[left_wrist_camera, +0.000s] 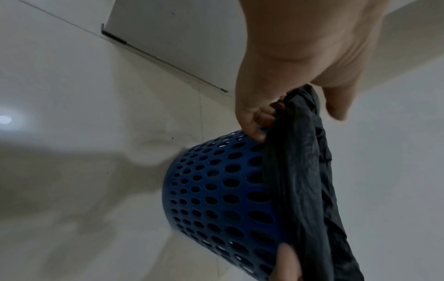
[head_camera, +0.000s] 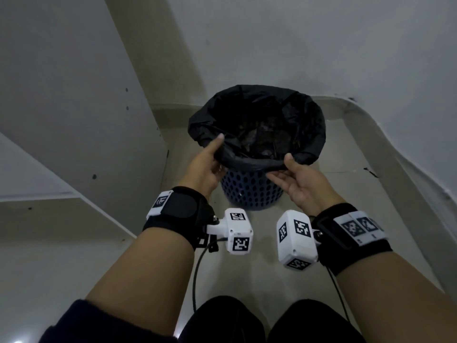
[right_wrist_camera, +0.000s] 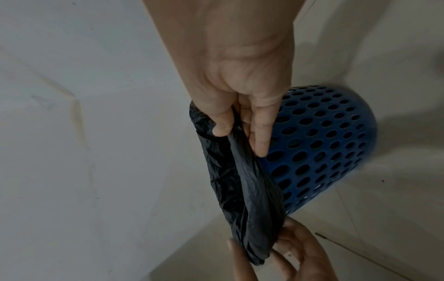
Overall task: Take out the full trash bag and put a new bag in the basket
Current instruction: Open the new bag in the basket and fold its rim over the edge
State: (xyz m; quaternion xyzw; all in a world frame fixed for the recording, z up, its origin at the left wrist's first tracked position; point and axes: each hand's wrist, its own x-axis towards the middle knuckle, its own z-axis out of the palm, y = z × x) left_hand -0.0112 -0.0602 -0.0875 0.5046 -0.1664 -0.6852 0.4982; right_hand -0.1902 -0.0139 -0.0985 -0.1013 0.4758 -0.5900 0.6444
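A blue perforated basket stands on the floor in a corner, lined with a black trash bag whose edge is folded over the rim. Dark rubbish lies inside the bag. My left hand pinches the bag's near left edge, thumb on top, fingers under the fold. My right hand pinches the near right edge the same way. In the left wrist view the left hand grips bunched black plastic beside the basket. In the right wrist view thumb and fingers of the right hand pinch the bag against the basket.
White walls close in behind and to the right of the basket. A pale cabinet panel stands to the left. The tiled floor runs between the basket and my knees.
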